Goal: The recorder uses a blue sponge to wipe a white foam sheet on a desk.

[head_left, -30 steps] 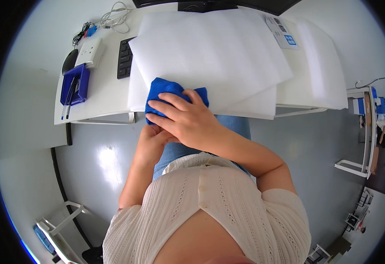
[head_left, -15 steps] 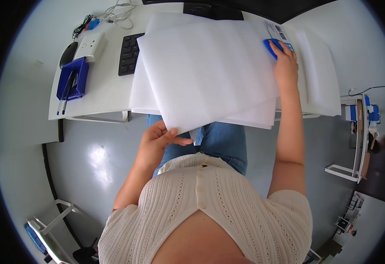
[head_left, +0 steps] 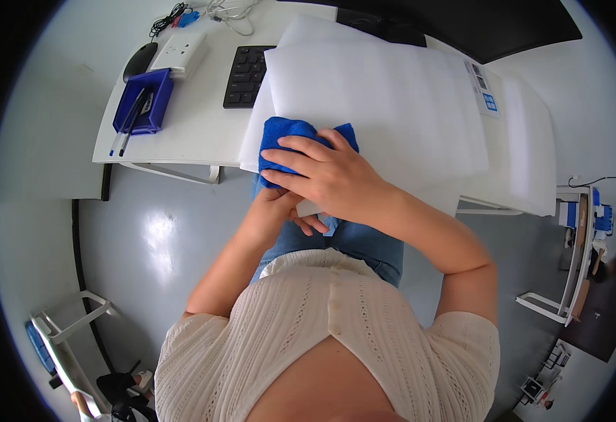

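Observation:
Several thin white foam sheets (head_left: 392,91) lie stacked across the middle of the desk, their near edges hanging past the desk's front. A bunched blue cloth (head_left: 280,133) covers the near left part of the top sheet. My right hand (head_left: 336,172) is laid over the cloth with fingers spread, gripping it against the sheet. Just below, my left hand (head_left: 283,211) holds the sheet's near left corner from beneath; its thumb is partly hidden by the cloth and my right hand.
Left on the white desk (head_left: 202,133) are a black keyboard (head_left: 246,77), a blue tray (head_left: 154,105) with pens, a white socket box (head_left: 181,53) and a black mouse (head_left: 140,60). A monitor (head_left: 491,28) stands at the back. A printed card (head_left: 482,88) lies right.
My right hand has swept the blue cloth from the stack's far right to its near left corner, beside my left hand. The view has shifted slightly.

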`<state>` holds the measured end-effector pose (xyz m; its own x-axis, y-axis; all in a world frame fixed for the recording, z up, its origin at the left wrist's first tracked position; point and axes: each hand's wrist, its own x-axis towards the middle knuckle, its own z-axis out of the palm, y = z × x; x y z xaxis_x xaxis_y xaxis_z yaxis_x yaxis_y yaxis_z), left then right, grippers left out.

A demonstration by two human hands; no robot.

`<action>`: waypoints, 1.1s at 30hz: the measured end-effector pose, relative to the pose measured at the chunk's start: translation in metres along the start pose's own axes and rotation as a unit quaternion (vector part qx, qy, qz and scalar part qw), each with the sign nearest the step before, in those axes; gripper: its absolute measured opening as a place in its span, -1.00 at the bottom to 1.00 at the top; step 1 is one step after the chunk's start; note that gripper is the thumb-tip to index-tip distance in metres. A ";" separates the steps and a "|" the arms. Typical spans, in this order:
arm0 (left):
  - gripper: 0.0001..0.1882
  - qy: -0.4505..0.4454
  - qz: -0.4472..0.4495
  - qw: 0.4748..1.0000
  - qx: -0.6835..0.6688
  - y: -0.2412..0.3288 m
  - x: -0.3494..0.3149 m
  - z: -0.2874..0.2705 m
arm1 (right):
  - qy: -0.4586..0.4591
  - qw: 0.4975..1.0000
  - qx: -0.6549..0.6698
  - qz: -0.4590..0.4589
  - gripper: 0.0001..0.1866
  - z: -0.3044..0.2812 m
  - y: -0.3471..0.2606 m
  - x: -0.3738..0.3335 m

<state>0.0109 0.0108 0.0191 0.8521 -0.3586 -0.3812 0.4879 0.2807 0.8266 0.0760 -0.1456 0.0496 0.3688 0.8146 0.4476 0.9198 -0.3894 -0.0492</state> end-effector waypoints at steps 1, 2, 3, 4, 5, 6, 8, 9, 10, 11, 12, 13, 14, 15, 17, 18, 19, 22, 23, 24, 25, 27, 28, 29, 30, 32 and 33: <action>-0.55 -0.014 0.010 1.000 -0.003 0.001 0.003 0.001 | 0.003 1.000 -0.003 0.000 -0.63 0.002 0.006 0.002; -0.55 -0.023 0.009 1.000 0.001 0.000 0.005 0.003 | 0.006 1.000 -0.007 0.000 -0.64 0.003 0.014 0.004; -0.53 -0.020 0.003 1.000 0.002 -0.001 0.008 0.004 | 0.008 0.999 -0.030 0.017 -0.64 0.003 0.026 0.009; -0.52 -0.013 -0.003 1.000 0.005 -0.001 0.006 0.005 | 0.011 0.998 -0.050 0.033 -0.64 0.001 0.037 0.016; -0.50 -0.011 -0.008 1.000 0.001 -0.002 0.006 0.005 | 0.025 0.997 -0.061 0.046 -0.64 0.002 0.048 0.021; -0.50 -0.016 -0.007 1.000 0.004 -0.004 0.005 0.004 | 0.033 0.995 -0.066 0.066 -0.63 0.002 0.057 0.027; -0.48 0.011 0.001 1.000 0.000 -0.004 0.004 0.007 | 0.080 0.982 -0.131 0.107 -0.67 0.012 0.076 0.035; -0.48 0.004 0.000 1.000 0.003 -0.005 0.005 0.007 | 0.080 0.981 -0.137 0.113 -0.67 0.016 0.083 0.038; -0.48 0.015 0.005 1.000 -0.003 -0.005 0.005 0.009 | 0.090 0.971 -0.165 0.149 -0.67 0.018 0.088 0.041; -0.47 0.027 0.010 1.000 -0.008 -0.004 0.005 0.011 | 0.099 0.959 -0.192 0.185 -0.67 0.019 0.091 0.044; -0.47 0.022 0.007 1.000 -0.004 -0.005 0.004 0.011 | 0.101 0.957 -0.195 0.191 -0.67 0.023 0.091 0.049; -0.47 0.032 0.012 0.999 -0.010 -0.006 0.004 0.011 | 0.098 0.948 -0.214 0.214 -0.68 0.025 0.091 0.053; -0.46 0.042 0.016 0.999 -0.015 -0.007 0.005 0.011 | 0.095 0.938 -0.233 0.236 -0.69 0.027 0.090 0.056; -0.46 0.035 0.014 0.999 -0.011 -0.008 0.005 0.012 | 0.092 0.936 -0.235 0.246 -0.70 0.029 0.087 0.061; -0.47 0.058 0.024 0.998 -0.018 -0.007 0.005 0.014 | 0.111 0.950 -0.184 0.225 -0.71 0.030 0.073 0.067; -0.47 0.049 0.022 0.998 -0.014 -0.009 0.007 0.015 | 0.125 0.963 -0.131 0.198 -0.71 0.031 0.069 0.069; -0.46 0.051 0.024 0.998 -0.012 -0.009 0.006 0.016 | 0.134 0.971 -0.125 0.154 -0.72 0.035 0.065 0.071; -0.45 0.049 0.028 0.998 -0.003 -0.011 0.006 0.015 | 0.122 0.982 -0.115 0.090 -0.70 0.040 0.066 0.076; -0.46 0.049 0.034 0.998 -0.003 -0.011 0.006 0.016 | 0.118 0.984 -0.109 0.077 -0.72 0.041 0.074 0.077; -0.46 0.046 0.033 0.998 0.002 -0.011 0.005 0.017 | 0.115 0.986 -0.104 0.062 -0.73 0.040 0.081 0.079; -0.46 0.050 0.038 0.998 0.001 -0.011 0.005 0.018 | 0.107 0.983 -0.087 0.121 -0.73 0.040 0.085 0.082; -0.47 0.054 0.043 0.998 0.004 -0.011 0.004 0.020 | 0.074 0.970 -0.125 0.196 -0.72 0.035 0.096 0.082; -0.48 0.057 0.044 0.997 -0.001 -0.011 0.004 0.020 | 0.036 0.950 -0.159 0.265 -0.72 0.031 0.100 0.083; -0.48 0.061 0.045 0.997 -0.007 -0.011 0.005 0.021 | 0.021 0.940 -0.150 0.307 -0.70 0.026 0.104 0.079; -0.48 0.063 0.045 0.997 -0.006 -0.011 0.004 0.022 | 0.019 0.923 -0.189 0.334 -0.69 0.024 0.107 0.074; -0.48 0.082 0.040 0.996 0.003 -0.009 0.005 0.024 | 0.037 0.913 -0.194 0.356 -0.73 0.020 0.112 0.064; -0.48 0.083 0.040 0.996 0.003 -0.005 0.005 0.023 | 0.037 0.914 -0.194 0.355 -0.73 0.021 0.113 0.060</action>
<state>0.0084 -0.0131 0.0225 0.9078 -0.1834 -0.3772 0.4169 0.2974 0.8589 0.2051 -0.1312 0.0521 0.8312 0.2710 0.4855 0.3297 -0.9433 -0.0377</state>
